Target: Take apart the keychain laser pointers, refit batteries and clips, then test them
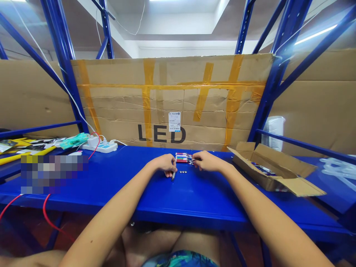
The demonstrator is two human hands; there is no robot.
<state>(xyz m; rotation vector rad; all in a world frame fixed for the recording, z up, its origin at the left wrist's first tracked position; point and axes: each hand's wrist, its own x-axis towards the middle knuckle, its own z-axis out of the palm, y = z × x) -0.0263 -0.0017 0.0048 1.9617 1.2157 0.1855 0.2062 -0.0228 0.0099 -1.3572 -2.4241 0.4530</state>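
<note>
Both my hands rest on a blue metal table. My left hand is curled, its fingers closed on a small dark pen-shaped tube that points toward me. My right hand is closed in a pinch at the right end of a row of several small coloured tubes lying side by side. Three small round button cells lie in a line on the table between my hands.
An open cardboard box sits at the right. A large taped cardboard sheet marked LED stands behind the table. A white power strip with red and white cables lies at the back left, next to papers and yellow packs. Blue rack posts flank the table.
</note>
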